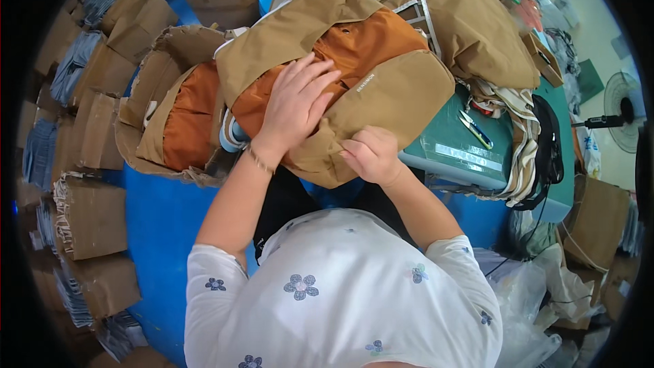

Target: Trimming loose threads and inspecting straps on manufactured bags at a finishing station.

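A tan and orange bag (385,95) with pale printed lettering lies in front of me on a green-topped table (443,136). My left hand (296,102) lies on its middle, fingers stretched out over the orange fabric and tan fabric below. My right hand (371,153) is lower and to the right, fingers curled and pinching the bag's tan fabric near its front edge. More tan bags (484,27) with white straps are heaped behind it. Scissors or snips (477,129) lie on the table to the right, beside bundled cream straps (518,123).
An open carton (129,123) at the left holds another tan and orange bag (191,123). Cartons (95,225) and folded blue items line the left over a blue floor (163,225). A fan (620,109), black cords and plastic bags (524,300) are at the right.
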A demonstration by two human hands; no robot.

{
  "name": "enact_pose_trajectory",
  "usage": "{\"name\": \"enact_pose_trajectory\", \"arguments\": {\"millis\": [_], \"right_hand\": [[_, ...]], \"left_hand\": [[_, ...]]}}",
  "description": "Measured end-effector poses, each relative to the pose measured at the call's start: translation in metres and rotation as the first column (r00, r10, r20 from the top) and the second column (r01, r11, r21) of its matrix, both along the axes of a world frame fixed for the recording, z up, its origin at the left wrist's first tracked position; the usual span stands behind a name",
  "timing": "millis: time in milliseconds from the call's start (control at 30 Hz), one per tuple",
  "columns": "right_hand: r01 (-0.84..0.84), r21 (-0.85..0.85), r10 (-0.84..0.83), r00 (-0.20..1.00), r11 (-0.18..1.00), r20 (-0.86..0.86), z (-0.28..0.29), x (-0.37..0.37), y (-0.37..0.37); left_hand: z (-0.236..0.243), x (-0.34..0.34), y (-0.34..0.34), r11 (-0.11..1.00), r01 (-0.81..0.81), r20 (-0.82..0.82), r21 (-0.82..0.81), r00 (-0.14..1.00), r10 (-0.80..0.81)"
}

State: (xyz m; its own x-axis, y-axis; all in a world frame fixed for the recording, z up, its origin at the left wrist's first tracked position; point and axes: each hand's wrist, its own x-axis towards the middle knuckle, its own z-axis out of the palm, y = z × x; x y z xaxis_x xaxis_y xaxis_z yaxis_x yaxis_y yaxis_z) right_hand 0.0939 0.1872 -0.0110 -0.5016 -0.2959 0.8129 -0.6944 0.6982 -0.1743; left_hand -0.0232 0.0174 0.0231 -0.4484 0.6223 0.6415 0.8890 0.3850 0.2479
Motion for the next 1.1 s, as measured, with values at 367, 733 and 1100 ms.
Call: {"name": "enact_pose_trajectory", "arguments": {"millis": [367, 733, 1100], "right_hand": [[-0.013, 0.118, -0.011, 0.980, 0.993, 0.200, -0.024, 0.039, 0.019], [0.104, 0.102, -0.132, 0.934, 0.989, 0.333, -0.003, 0.037, 0.010], [0.539, 0.522, -0.697, 0.698, 0.661, 0.162, -0.011, -0.096, 0.139]], "left_hand": [[-0.058, -0.074, 0.012, 0.934, -0.228, 0.119, -0.276, 0.956, 0.268], [-0.064, -0.076, 0.024, 0.925, -0.248, 0.129, -0.289, 0.947, 0.295], [-0.055, -0.067, 0.028, 0.934, -0.141, 0.128, -0.330, 0.973, 0.192]]}}
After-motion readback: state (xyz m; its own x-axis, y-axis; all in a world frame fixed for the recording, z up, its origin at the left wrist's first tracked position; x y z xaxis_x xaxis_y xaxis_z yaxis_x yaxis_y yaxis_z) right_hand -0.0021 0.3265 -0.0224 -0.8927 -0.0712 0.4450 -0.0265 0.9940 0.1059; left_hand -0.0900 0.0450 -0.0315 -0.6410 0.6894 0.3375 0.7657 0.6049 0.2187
